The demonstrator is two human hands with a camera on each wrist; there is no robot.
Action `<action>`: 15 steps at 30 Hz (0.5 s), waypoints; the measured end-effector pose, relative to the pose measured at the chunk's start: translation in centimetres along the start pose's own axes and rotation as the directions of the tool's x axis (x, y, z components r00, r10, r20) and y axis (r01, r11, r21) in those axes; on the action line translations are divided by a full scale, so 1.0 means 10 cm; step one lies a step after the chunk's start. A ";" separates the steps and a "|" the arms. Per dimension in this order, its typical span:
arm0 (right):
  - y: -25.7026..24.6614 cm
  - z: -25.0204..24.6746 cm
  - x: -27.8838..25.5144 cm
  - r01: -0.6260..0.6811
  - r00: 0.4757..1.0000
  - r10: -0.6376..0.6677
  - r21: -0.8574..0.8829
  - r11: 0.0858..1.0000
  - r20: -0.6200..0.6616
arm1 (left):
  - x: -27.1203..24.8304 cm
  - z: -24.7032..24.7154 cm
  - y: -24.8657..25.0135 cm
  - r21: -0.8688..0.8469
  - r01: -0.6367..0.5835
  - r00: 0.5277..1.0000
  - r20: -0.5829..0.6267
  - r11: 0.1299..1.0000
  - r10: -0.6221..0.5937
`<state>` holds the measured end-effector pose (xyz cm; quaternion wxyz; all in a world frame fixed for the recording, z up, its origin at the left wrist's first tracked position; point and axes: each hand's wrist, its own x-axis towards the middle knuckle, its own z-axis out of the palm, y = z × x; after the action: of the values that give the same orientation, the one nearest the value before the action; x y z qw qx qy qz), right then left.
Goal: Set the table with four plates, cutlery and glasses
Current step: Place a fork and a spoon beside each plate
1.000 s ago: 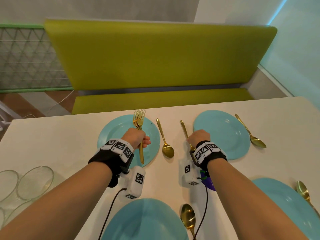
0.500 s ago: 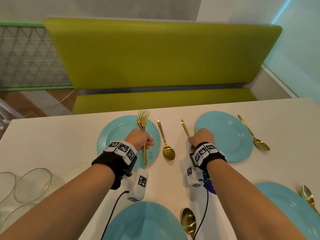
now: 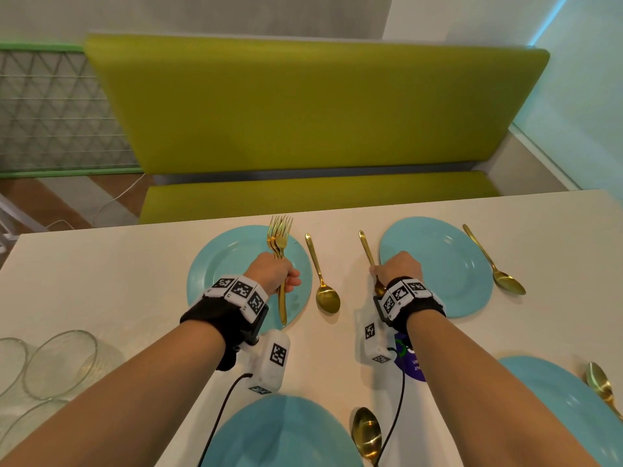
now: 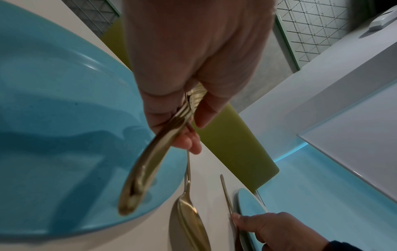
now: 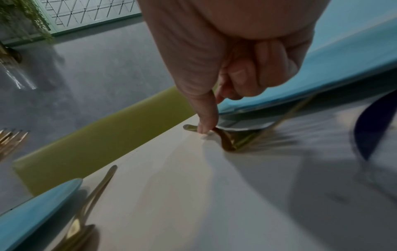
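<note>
Left hand [image 3: 273, 272] grips fork bundle [image 3: 279, 237] over far-left plate [image 3: 215, 264]. Right hand [image 3: 399, 266] pins fork [image 3: 365, 246] on table [image 3: 101, 264]; only wrist view shows thumb [image 5: 206, 117] on handle. Glasses [image 3: 50, 365] well left.

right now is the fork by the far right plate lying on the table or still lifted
Lying on the table: the fork rests flat on the white table beside the plate, with the right hand still touching its handle.

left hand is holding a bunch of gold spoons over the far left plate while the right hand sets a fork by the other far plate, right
Not quite: the left hand grips a bunch of gold forks, not spoons; the head view shows their tines above the far left plate. The rest stands: the right hand sets a fork beside the other far plate.
</note>
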<state>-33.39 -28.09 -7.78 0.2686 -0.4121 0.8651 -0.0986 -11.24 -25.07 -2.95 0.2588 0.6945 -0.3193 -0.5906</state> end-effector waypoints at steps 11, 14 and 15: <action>0.04 -0.01 0.02 -0.029 1.000 0.028 0.022 0.999 0.013 | -0.01 0.03 -0.02 0.012 0.011 1.000 -0.010 1.000 -0.011; 0.05 -0.02 0.01 -0.023 1.000 0.023 0.033 0.999 0.012 | -0.03 0.05 -0.02 0.008 0.008 1.000 -0.007 1.000 -0.008; 0.05 -0.03 0.00 -0.019 1.000 0.018 0.034 0.999 0.014 | -0.03 0.06 -0.01 0.006 0.010 1.000 -0.007 1.000 -0.010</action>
<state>-33.84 -27.77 -7.69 0.2822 -0.4002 0.8652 -0.1080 -11.84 -24.77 -2.96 0.2550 0.6989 -0.3168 -0.5884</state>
